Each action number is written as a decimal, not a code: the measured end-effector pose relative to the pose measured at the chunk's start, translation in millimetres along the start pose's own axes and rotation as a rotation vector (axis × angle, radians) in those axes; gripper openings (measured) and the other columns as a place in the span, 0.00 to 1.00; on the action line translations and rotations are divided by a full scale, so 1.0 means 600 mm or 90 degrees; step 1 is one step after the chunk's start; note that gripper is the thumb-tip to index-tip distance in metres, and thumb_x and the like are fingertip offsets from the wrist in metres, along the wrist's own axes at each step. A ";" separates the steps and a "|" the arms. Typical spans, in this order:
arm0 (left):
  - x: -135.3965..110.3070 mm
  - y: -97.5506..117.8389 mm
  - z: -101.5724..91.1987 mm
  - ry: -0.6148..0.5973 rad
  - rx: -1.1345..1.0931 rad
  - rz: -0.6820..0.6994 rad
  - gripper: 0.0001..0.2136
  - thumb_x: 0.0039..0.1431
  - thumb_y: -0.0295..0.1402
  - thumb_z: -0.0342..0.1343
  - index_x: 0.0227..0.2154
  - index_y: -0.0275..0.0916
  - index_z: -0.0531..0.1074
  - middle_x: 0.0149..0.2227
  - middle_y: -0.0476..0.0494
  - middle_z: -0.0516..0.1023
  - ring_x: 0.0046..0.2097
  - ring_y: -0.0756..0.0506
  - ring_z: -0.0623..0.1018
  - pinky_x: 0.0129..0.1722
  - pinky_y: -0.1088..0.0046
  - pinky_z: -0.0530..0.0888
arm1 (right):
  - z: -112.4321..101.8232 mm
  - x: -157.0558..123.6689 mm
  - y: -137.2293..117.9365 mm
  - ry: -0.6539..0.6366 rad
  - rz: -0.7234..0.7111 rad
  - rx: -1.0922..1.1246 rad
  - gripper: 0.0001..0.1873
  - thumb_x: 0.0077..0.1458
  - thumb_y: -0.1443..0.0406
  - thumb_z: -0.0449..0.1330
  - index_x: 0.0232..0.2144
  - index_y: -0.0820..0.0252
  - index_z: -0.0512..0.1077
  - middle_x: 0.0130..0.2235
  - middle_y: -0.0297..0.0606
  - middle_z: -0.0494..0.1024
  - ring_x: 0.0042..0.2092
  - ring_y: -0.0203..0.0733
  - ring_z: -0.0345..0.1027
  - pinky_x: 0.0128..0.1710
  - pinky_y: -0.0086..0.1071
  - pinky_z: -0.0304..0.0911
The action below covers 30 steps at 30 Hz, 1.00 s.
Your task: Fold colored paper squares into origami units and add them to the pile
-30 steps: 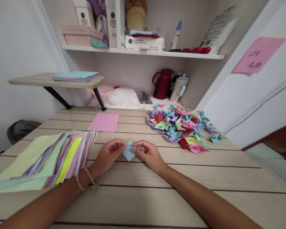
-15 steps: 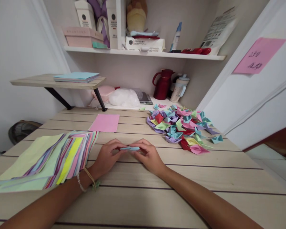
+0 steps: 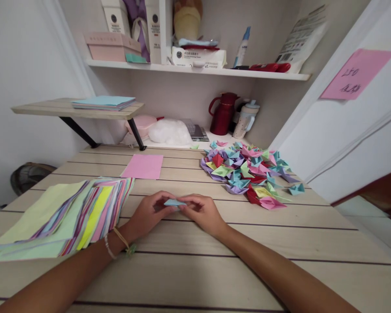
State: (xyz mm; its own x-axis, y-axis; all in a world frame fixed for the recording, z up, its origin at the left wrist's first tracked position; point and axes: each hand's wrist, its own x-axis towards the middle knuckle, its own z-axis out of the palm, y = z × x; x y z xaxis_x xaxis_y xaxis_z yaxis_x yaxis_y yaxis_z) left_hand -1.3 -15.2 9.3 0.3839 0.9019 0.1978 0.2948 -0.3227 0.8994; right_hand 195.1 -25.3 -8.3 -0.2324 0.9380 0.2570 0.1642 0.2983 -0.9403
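Between my two hands is a small folded piece of light blue paper [image 3: 175,202], held just above the table. My left hand [image 3: 153,212] pinches its left end with thumb and fingers. At the right end, the thumb and forefinger of my right hand [image 3: 202,212] grip it. The fingers cover part of both ends. Beyond my left hand lies a pink paper sheet [image 3: 143,167], flat on the planks. A fanned stack of coloured paper [image 3: 61,217] spreads to the left of my left wrist. To the right rests a heap of folded paper boats [image 3: 247,167] in several colours.
A raised wooden stand [image 3: 74,108] at the back left carries a stack of blue-topped paper [image 3: 104,102]. A dark red jug [image 3: 223,114] and a pale bottle [image 3: 246,120] stand at the back. Above them runs a white shelf [image 3: 198,73]. A pink note [image 3: 356,74] hangs on the right wall.
The blue paper has turned, showing more of its face and less of its thin edge. My right hand's fingertips have shifted slightly left along it. The head view has tilted a little.
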 end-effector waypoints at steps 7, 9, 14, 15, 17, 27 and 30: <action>0.002 0.002 -0.001 0.060 0.048 0.017 0.14 0.46 0.38 0.65 0.34 0.37 0.73 0.32 0.46 0.76 0.35 0.47 0.74 0.34 0.74 0.71 | 0.000 -0.002 -0.001 -0.029 0.018 -0.014 0.15 0.54 0.57 0.59 0.38 0.58 0.79 0.32 0.38 0.80 0.29 0.36 0.67 0.28 0.28 0.61; 0.003 0.004 -0.002 0.072 0.065 0.022 0.12 0.47 0.38 0.64 0.31 0.36 0.73 0.28 0.48 0.74 0.30 0.49 0.72 0.30 0.76 0.68 | 0.001 -0.002 -0.001 -0.047 0.021 0.011 0.15 0.55 0.56 0.58 0.38 0.58 0.78 0.32 0.37 0.80 0.29 0.36 0.68 0.28 0.27 0.62; 0.002 0.009 -0.007 0.021 0.074 0.015 0.10 0.56 0.37 0.56 0.24 0.37 0.73 0.20 0.52 0.71 0.24 0.52 0.68 0.25 0.78 0.64 | 0.005 -0.003 0.000 -0.048 0.051 0.057 0.14 0.54 0.57 0.59 0.38 0.60 0.76 0.31 0.38 0.79 0.30 0.36 0.71 0.29 0.28 0.65; 0.001 0.009 -0.007 0.005 0.086 0.022 0.10 0.56 0.36 0.55 0.23 0.37 0.72 0.20 0.52 0.71 0.24 0.52 0.69 0.25 0.78 0.65 | 0.005 -0.003 0.000 -0.045 0.054 0.057 0.14 0.53 0.58 0.59 0.38 0.60 0.76 0.31 0.38 0.79 0.30 0.36 0.71 0.30 0.28 0.65; -0.001 0.009 -0.008 -0.019 0.119 0.044 0.10 0.56 0.35 0.56 0.23 0.38 0.72 0.20 0.52 0.73 0.25 0.51 0.71 0.27 0.78 0.66 | 0.005 -0.003 -0.002 -0.048 0.049 0.057 0.14 0.51 0.59 0.61 0.39 0.60 0.76 0.31 0.38 0.79 0.30 0.36 0.71 0.30 0.28 0.65; -0.001 0.012 0.013 0.000 0.067 0.062 0.06 0.56 0.35 0.56 0.34 0.39 0.73 0.32 0.47 0.79 0.35 0.48 0.78 0.37 0.74 0.74 | 0.013 -0.009 -0.009 0.061 -0.041 -0.175 0.13 0.45 0.70 0.59 0.37 0.56 0.70 0.20 0.26 0.67 0.22 0.31 0.61 0.24 0.24 0.55; -0.004 0.014 0.016 -0.027 0.047 0.069 0.09 0.54 0.36 0.59 0.36 0.39 0.72 0.35 0.45 0.80 0.36 0.47 0.79 0.38 0.73 0.75 | 0.012 -0.009 -0.010 0.043 -0.057 -0.192 0.12 0.46 0.69 0.60 0.37 0.57 0.71 0.21 0.27 0.68 0.22 0.32 0.61 0.24 0.25 0.55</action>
State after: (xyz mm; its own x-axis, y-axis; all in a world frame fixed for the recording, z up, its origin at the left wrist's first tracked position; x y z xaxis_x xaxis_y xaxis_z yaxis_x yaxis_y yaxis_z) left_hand 8.9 -22.6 12.4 0.4531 0.8483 0.2739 0.3121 -0.4388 0.8427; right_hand 188.6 -33.4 -5.6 -0.1955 0.9124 0.3595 0.4253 0.4092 -0.8073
